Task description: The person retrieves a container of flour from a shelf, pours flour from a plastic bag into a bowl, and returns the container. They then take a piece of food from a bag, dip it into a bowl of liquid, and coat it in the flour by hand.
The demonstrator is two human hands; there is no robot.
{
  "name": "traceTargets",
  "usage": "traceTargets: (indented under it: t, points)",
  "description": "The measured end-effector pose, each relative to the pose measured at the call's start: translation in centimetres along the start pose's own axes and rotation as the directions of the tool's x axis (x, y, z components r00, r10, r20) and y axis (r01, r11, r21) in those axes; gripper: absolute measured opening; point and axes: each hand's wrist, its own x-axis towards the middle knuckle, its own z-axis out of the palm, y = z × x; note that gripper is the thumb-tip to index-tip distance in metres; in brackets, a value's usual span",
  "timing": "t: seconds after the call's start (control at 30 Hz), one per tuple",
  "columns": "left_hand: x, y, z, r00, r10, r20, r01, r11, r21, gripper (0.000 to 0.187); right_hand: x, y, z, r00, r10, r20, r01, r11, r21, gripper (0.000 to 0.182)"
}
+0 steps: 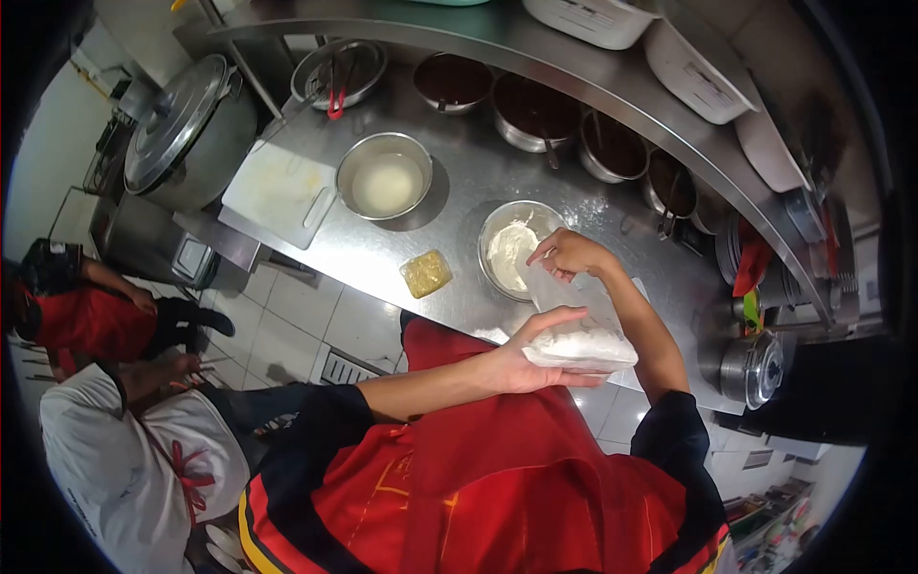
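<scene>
A clear plastic bag of white powder [583,342] is held between both hands, tilted over the near right side of a metal bowl. My left hand [531,356] supports its full lower end from below, with the thumb along the side. At the bag's mouth, my right hand [572,254] is closed on the plastic, with its fingers at the bowl's rim. Inside the metal bowl [485,251] lies a heap of white powder [513,251]. To its left a small packet with yellowish contents [426,275] rests on the steel counter [449,330].
A pot of cloudy liquid [346,174] stands beside a white cutting board [273,196]. Several pots of dark sauce [537,107] line the back under a steel shelf [382,27] holding white tubs [703,72]. Two people [143,469] are at left.
</scene>
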Motion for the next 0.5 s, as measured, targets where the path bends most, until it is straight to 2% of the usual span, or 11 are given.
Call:
traceTargets:
  t: [0.07, 0.23, 0.5]
  points:
    - [0.4, 0.2, -0.3, 0.998, -0.007, 0.064, 0.007, 1.0, -0.014, 0.049, 0.2, 0.1, -0.3, 0.999, -0.013, 0.04, 0.014, 1.0, -0.026, 0.029]
    - [0.6, 1.0, 0.6, 0.995, 0.029, 0.099, -0.029, 1.0, 0.005, 0.047, 0.8, 0.7, -1.7, 0.989, -0.038, 0.142, 0.044, 0.998, -0.04, 0.028]
    - [1.2, 1.7, 0.8, 0.968, 0.131, 0.214, -0.113, 0.989, -0.092, 0.041, 0.9, -0.3, -2.8, 0.989, -0.037, 0.145, 0.042, 0.999, -0.033, 0.022]
